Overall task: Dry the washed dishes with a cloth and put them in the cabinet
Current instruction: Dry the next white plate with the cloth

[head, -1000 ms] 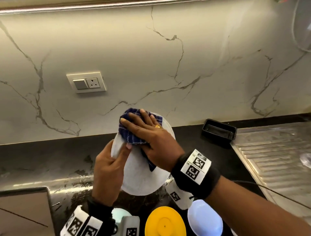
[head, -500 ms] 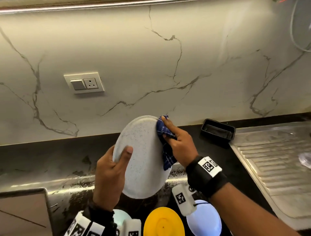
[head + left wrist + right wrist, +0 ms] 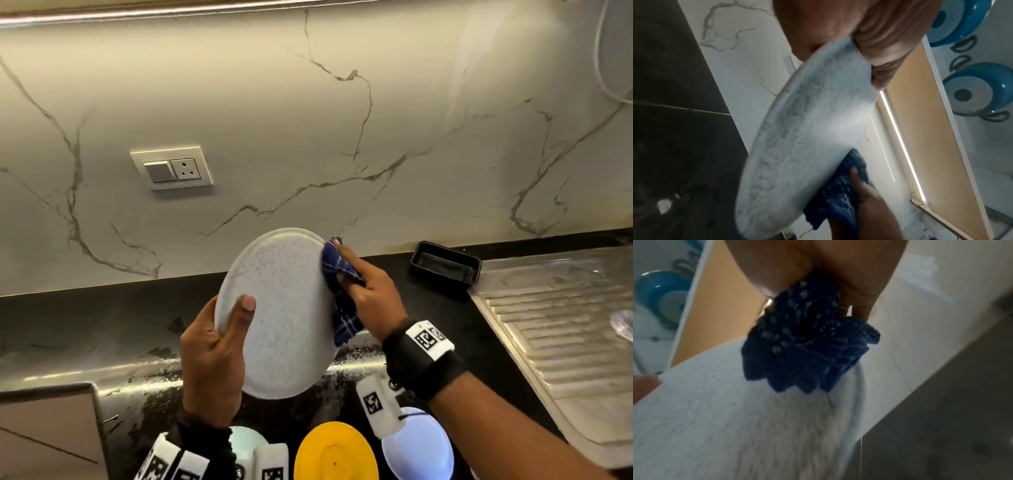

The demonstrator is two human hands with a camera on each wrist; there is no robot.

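A pale speckled plate (image 3: 284, 308) is held tilted on edge above the black counter, its underside toward me. My left hand (image 3: 219, 346) grips its left rim, thumb across the speckled face. My right hand (image 3: 363, 291) holds a bunched dark blue checked cloth (image 3: 337, 270) against the plate's upper right rim. In the left wrist view the plate (image 3: 807, 138) is blurred and the cloth (image 3: 840, 194) sits at its far edge. From the right wrist I see the cloth (image 3: 807, 345) wrapped over the plate's rim (image 3: 735, 418).
A yellow lid-like dish (image 3: 335, 452), a white dish (image 3: 418, 445) and a pale blue dish (image 3: 245, 442) lie on the counter below the hands. A black tray (image 3: 445, 270) sits by the steel drainboard (image 3: 555, 325). Blue pans (image 3: 978, 92) hang beside the cabinet underside (image 3: 931, 129).
The plate has been turned over, and the cloth hand slid from the plate's top centre to its right rim. The left hand kept its grip on the left rim.
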